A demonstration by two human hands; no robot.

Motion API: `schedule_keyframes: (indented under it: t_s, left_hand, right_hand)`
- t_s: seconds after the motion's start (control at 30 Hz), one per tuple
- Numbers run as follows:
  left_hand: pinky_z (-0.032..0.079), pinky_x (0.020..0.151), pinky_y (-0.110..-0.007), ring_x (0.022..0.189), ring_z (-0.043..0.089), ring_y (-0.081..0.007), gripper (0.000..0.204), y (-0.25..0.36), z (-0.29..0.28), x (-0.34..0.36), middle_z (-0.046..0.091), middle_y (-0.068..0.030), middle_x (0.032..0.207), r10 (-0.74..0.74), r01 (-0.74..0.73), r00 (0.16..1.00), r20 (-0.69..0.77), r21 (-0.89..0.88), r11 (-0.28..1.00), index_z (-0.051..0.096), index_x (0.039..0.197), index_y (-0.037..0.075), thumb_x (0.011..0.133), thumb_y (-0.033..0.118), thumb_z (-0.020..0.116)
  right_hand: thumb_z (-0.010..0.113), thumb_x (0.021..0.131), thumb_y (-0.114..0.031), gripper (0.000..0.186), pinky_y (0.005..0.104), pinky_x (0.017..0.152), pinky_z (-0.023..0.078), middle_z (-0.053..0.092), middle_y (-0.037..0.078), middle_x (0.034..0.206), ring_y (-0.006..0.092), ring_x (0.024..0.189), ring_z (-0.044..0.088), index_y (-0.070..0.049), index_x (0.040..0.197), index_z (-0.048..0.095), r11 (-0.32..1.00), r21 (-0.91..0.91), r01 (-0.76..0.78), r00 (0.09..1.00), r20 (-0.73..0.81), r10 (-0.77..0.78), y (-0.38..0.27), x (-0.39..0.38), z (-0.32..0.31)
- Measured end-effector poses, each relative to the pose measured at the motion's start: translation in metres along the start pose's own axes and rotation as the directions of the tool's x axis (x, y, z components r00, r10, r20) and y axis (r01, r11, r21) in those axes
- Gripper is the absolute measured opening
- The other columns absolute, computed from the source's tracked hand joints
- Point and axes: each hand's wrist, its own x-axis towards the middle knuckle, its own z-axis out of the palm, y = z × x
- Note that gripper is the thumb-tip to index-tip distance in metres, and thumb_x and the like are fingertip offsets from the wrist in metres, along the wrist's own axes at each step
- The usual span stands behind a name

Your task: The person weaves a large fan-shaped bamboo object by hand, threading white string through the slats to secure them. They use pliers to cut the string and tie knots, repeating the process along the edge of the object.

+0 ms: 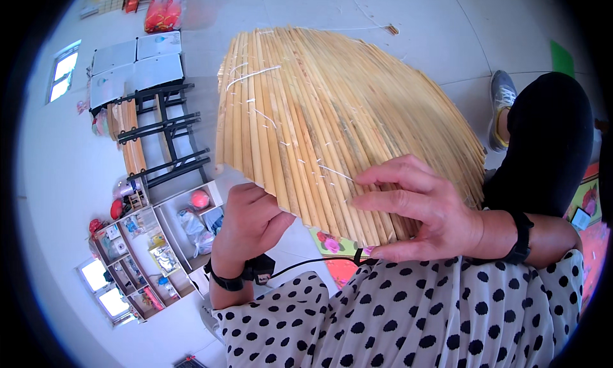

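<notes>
A rounded panel of pale reed sticks [319, 106] fills the middle of the view, with short white threads across it and one longer thread near my right fingers. My left hand [249, 221] is closed at the panel's lower left edge, its fingertips partly hidden behind it. My right hand [418, 215] lies on the lower right part of the panel, fingers spread beside the thread, thumb down by the bottom edge. Both wrists wear black bands, and a black cable runs from the left one.
Shelving [137, 269] with small items, folded black metal frames [159, 132] and pale cabinets [112, 81] stand at left. My dark-clad leg and grey shoe [502, 90] are at right, near a green sheet [562, 57] and a floral mat [590, 199] on the floor [460, 23].
</notes>
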Motion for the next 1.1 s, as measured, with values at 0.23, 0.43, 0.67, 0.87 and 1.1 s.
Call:
schedule_keyframes:
  t_s: [0.23,0.43,0.67,0.87,1.1]
  left_hand:
    - [0.052,0.063,-0.037,0.073,0.067,-0.0314,0.016,-0.006,0.000,-0.001,0.071,-0.0113,0.085,-0.011,0.012,1.000,0.012,-0.061,0.998,0.073,0.090,0.003,0.074,0.003,0.073]
    - [0.052,0.063,-0.038,0.073,0.068,-0.0322,0.018,-0.007,0.007,-0.005,0.071,-0.0123,0.086,-0.029,0.026,0.999,-0.035,-0.072,0.997,0.073,0.092,0.003,0.074,0.003,0.073]
    - [0.051,0.062,-0.038,0.072,0.067,-0.0312,0.014,0.000,-0.001,-0.002,0.070,-0.0110,0.083,-0.002,0.001,0.999,0.035,0.038,0.999,0.070,0.088,0.003,0.074,0.003,0.073]
    - [0.053,0.073,-0.038,0.085,0.068,-0.0303,0.020,-0.002,-0.008,0.005,0.070,-0.0102,0.100,0.059,-0.065,0.992,0.109,0.049,0.997,0.072,0.096,0.003,0.076,0.005,0.073]
    - [0.053,0.096,-0.036,0.110,0.068,-0.0278,0.030,-0.010,0.006,0.001,0.068,-0.0109,0.127,0.006,0.000,0.999,0.044,-0.121,0.993,0.074,0.113,0.004,0.084,0.007,0.075]
  right_hand:
    - [0.085,0.077,-0.036,0.056,0.0397,0.089,0.050,0.060,0.016,0.129,0.0295,0.106,0.060,-0.006,0.122,0.071,1.000,-0.015,0.004,1.000,-0.001,-0.004,-0.001,-0.001,0.000]
    - [0.085,0.078,-0.036,0.052,0.0389,0.089,0.050,0.060,0.015,0.130,0.0282,0.105,0.060,-0.008,0.121,0.073,1.000,0.003,-0.016,1.000,0.009,0.016,-0.002,-0.003,0.000]
    - [0.085,0.079,-0.033,0.050,0.0388,0.089,0.050,0.060,0.015,0.129,0.0277,0.105,0.060,-0.008,0.121,0.073,1.000,0.007,-0.002,1.000,0.013,0.001,-0.001,-0.003,0.002]
    - [0.083,0.080,-0.032,0.048,0.0391,0.089,0.051,0.060,0.015,0.129,0.0281,0.105,0.060,-0.008,0.120,0.073,1.000,-0.005,-0.004,1.000,0.005,0.004,-0.002,-0.003,0.003]
    - [0.083,0.079,-0.031,0.047,0.0391,0.087,0.050,0.059,0.015,0.129,0.0283,0.105,0.061,-0.007,0.118,0.073,1.000,-0.018,0.000,1.000,0.006,0.000,-0.004,-0.001,0.001]
